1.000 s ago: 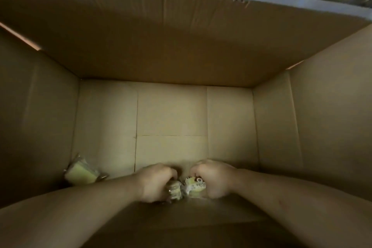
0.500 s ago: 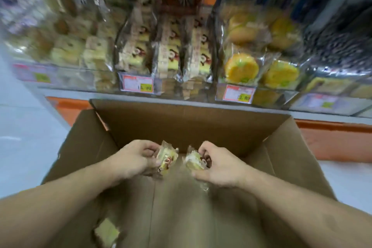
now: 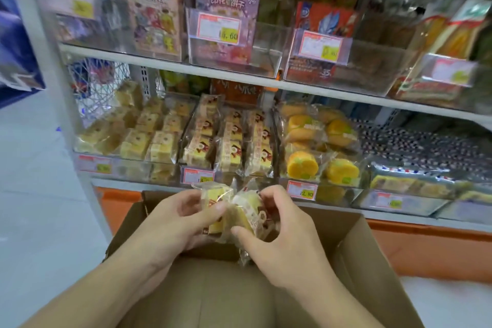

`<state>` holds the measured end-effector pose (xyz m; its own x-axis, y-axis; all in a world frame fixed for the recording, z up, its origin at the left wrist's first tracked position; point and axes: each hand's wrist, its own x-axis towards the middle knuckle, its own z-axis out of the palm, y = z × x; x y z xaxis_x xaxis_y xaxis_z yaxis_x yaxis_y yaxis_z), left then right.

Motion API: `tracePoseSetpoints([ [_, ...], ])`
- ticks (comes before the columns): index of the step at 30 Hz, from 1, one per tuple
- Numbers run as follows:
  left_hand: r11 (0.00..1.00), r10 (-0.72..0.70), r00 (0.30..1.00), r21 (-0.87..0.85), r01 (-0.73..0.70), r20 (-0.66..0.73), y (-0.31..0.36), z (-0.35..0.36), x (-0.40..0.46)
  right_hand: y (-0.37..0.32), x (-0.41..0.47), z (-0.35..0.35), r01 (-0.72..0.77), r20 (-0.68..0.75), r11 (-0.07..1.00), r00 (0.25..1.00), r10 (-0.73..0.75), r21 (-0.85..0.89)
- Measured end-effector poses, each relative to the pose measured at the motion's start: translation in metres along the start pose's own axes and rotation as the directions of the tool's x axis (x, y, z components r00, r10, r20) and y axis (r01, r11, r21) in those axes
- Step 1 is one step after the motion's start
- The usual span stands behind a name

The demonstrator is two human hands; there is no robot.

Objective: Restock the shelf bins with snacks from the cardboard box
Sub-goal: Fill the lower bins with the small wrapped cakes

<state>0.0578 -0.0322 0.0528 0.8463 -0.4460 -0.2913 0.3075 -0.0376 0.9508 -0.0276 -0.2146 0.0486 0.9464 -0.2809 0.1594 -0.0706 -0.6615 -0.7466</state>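
Observation:
Above the open cardboard box (image 3: 356,253), my left hand (image 3: 175,224) grips a clear-wrapped yellow cake snack (image 3: 214,194). My right hand (image 3: 282,231) pinches a second wrapped cake snack (image 3: 249,208) between thumb and fingers. The two packets touch each other between my hands. Just beyond them, on the lower shelf, a clear bin (image 3: 226,141) holds upright rows of matching wrapped cakes behind a price tag (image 3: 197,176).
Neighbouring lower bins hold square yellow cakes (image 3: 138,136) on the left and round orange cakes (image 3: 316,146) on the right. The upper shelf (image 3: 239,80) carries clear bins with boxed snacks. A white upright post (image 3: 53,82) stands at the left, pale floor beside it.
My hands have lifted the two packets from the bottom of the box up to the lower shelf's front. The view has risen from inside the box to the shelves.

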Motion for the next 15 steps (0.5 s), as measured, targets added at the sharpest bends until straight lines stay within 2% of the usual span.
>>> tracePoseSetpoints([
  [12,0.997,-0.076,0.994,-0.013,0.075,-0.080,-0.003,-0.016,0.046,0.019,0.032,-0.005,0.069,0.010,0.991,0.998,-0.068,-0.112],
  [15,0.995,-0.102,0.993,-0.029,0.101,-0.052,-0.006,-0.010,0.053,0.022,0.037,-0.001,0.099,0.019,0.985,0.995,-0.097,-0.144],
])
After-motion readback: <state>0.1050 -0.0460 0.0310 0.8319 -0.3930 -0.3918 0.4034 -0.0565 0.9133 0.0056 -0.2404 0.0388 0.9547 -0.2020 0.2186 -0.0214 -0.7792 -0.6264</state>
